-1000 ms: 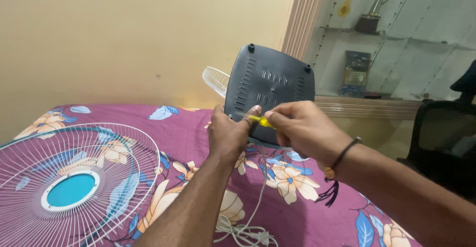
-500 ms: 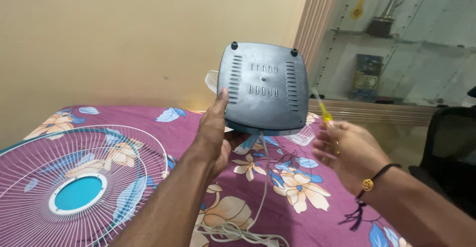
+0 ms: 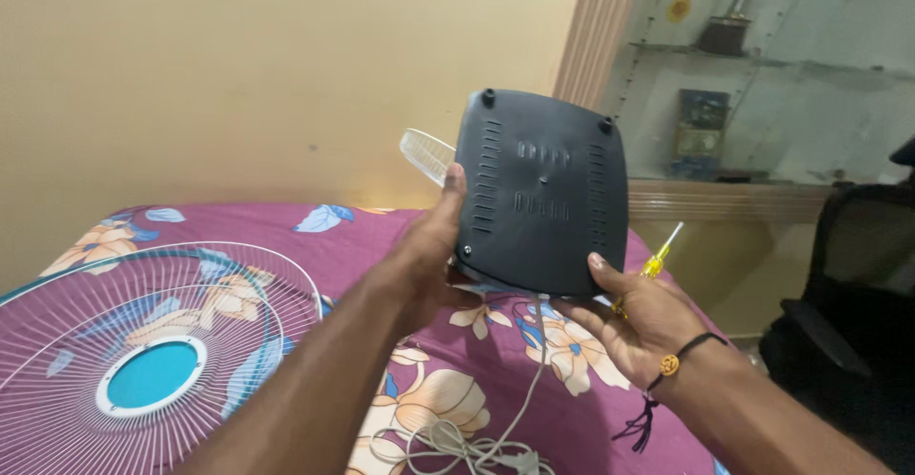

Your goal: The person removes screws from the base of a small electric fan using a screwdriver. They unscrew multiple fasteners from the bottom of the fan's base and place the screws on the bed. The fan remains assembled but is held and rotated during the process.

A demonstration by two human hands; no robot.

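Open air lies above the bedspread (image 3: 286,222) between the fan grille (image 3: 143,351) and the upturned fan base (image 3: 541,194).

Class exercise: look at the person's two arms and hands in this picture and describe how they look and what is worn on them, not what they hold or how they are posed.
Both forearms are bare, with no sleeves in view. The left hand shows no ring, watch or band. The right hand has a thin black cord bracelet at the wrist, carrying a small round gold charm and a dark tassel hanging below it.
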